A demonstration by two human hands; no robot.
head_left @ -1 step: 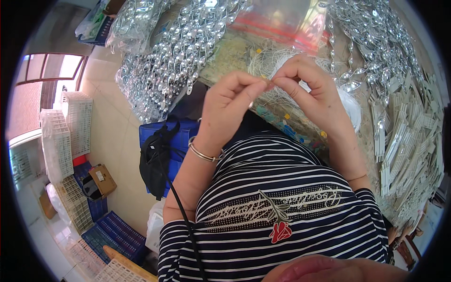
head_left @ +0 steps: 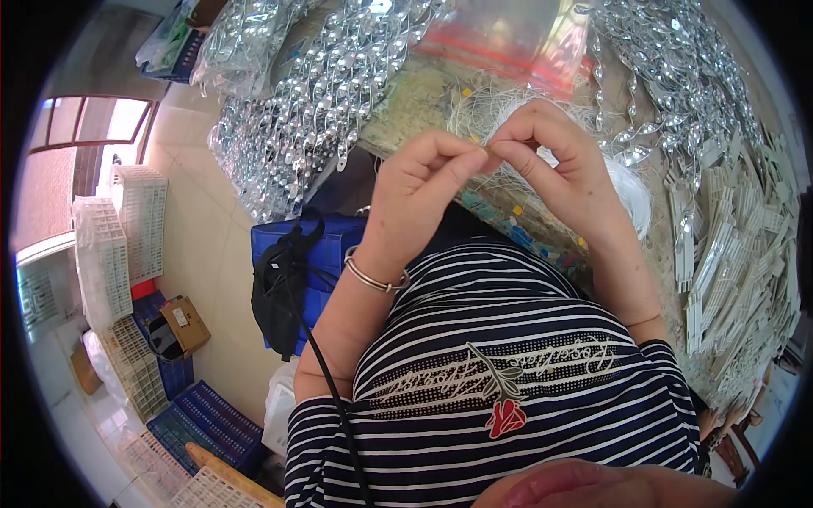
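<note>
Fingertip to fingertip, my left hand [head_left: 428,186] and my right hand [head_left: 550,165] meet over the near edge of the table, each closed in a pinch. Whatever lies between the fingertips is too small to make out. Beneath and beyond my right hand spreads a tangle of white thread [head_left: 483,114], with a thicker white bundle [head_left: 628,199] by the wrist. A clear bag of small yellowish pieces [head_left: 411,106] lies just beyond my left hand. Two metal bangles [head_left: 373,278] circle my left wrist.
Twisted silver strands [head_left: 339,76] hang at the far left, and more silver strands [head_left: 677,59] lie far right. White strips [head_left: 737,245] are heaped at right. A red-edged clear bag [head_left: 508,42] lies at the back. White crates [head_left: 135,220] and a black bag [head_left: 275,292] stand left.
My left hand has shifted very slightly to the right, and its fingertips press closer to those of my right hand. Everything around stays put.
</note>
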